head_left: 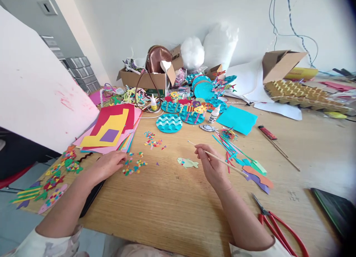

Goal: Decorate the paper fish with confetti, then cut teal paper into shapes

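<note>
Fingers of the right hand (213, 167) close around a thin stick (225, 162), its tip raised clear of the desk (167, 208). Fingers of the left hand (108, 166) bend together beside the loose paper dots (135, 167); whether they pinch one cannot be told. The pale green paper fish (191, 162), part dotted, lies flat on the desk between the hands, nearer the right.

Likely faults: a low stick tip could catch the light fish and slide it askew; a sweep of the left wrist could scatter the dots or mix them with the nearby paper scraps (155, 143). At the desk's left edge, the decorated paper fish (52, 183) lie close to the left forearm, whose sideways swing could push them off. The right forearm, moving outward, could knock the red-handled tool (265, 213).

Writing: the white bottle (213, 115) bears a dark-printed label and the smaller bottle (153, 103) a yellow one, both illegible. Faint marks (293, 196) on the desk resemble digits, uncertainly read. No brand is legible.
</note>
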`<state>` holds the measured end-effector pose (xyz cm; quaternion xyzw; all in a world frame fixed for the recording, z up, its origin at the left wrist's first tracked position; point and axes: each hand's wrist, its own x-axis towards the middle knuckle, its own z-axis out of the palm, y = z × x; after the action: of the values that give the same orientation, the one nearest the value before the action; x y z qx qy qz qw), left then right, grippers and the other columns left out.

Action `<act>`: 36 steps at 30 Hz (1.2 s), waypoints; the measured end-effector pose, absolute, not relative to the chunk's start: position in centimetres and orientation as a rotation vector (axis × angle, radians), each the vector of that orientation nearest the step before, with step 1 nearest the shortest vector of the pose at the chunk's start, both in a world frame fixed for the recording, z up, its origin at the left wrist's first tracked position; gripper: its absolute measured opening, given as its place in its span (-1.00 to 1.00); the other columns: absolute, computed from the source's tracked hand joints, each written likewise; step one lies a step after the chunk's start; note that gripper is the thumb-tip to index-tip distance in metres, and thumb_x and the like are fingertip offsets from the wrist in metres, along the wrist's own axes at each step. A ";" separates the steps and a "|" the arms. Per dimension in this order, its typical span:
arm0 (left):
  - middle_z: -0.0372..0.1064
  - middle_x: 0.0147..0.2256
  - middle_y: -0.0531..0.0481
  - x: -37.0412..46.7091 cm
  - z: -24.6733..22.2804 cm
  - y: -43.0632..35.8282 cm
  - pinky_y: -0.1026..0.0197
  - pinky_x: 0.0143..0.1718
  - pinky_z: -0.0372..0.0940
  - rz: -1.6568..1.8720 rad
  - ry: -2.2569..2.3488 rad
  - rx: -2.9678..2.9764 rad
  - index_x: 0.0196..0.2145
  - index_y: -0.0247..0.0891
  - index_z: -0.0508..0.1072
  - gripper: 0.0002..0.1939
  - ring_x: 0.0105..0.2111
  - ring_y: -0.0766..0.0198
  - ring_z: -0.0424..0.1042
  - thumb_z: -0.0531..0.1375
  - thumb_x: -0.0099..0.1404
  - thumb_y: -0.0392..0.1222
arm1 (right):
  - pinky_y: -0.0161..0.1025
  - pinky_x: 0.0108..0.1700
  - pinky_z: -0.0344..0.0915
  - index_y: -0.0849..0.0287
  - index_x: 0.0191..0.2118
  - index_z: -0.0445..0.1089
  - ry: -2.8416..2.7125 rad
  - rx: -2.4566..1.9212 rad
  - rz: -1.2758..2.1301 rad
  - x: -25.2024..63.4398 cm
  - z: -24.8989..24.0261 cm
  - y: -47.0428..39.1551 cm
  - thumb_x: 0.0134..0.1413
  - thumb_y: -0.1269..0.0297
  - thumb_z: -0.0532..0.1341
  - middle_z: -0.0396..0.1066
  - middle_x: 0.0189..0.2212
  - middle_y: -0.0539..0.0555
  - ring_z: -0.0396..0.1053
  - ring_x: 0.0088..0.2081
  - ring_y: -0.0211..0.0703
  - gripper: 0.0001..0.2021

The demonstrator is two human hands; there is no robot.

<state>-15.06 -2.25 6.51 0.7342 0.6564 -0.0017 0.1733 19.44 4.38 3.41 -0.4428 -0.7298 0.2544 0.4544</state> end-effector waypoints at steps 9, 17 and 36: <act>0.40 -0.31 -0.07 -14.7 5.2 -1.8 0.17 -0.27 0.23 -0.010 1.905 2.112 -0.31 -0.23 0.37 -0.79 -0.28 0.14 0.38 0.02 0.10 -0.29 | -0.32 -0.37 0.23 0.15 -0.23 0.32 -1.815 -1.096 0.591 19.5 3.5 4.4 0.19 0.22 -0.01 0.37 -0.45 0.04 0.34 -0.39 -0.22 -0.80; 0.37 -0.46 0.03 -14.1 5.2 -1.0 0.24 -0.38 0.19 -0.043 1.971 2.043 -0.38 -0.20 0.35 -0.85 -0.42 0.22 0.36 0.01 0.11 -0.29 | -0.32 -0.38 0.25 0.17 -0.24 0.33 -1.821 -1.091 0.559 19.4 4.0 4.3 0.19 0.23 -0.01 0.37 -0.47 0.04 0.35 -0.42 -0.23 -0.78; 0.30 -0.53 0.10 -14.4 6.0 -1.0 0.29 -0.44 0.15 0.161 1.969 1.862 -0.50 -0.21 0.26 -0.87 -0.46 0.26 0.32 0.01 0.10 -0.13 | -0.32 -0.38 0.25 0.16 -0.25 0.33 -1.820 -1.095 0.571 19.4 4.0 4.2 0.18 0.22 0.00 0.39 -0.45 0.05 0.36 -0.40 -0.22 -0.79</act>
<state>-14.36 -0.98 6.01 0.6704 0.7087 0.0581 0.2118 19.41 4.25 4.00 -0.4435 -0.7373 0.2315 0.4540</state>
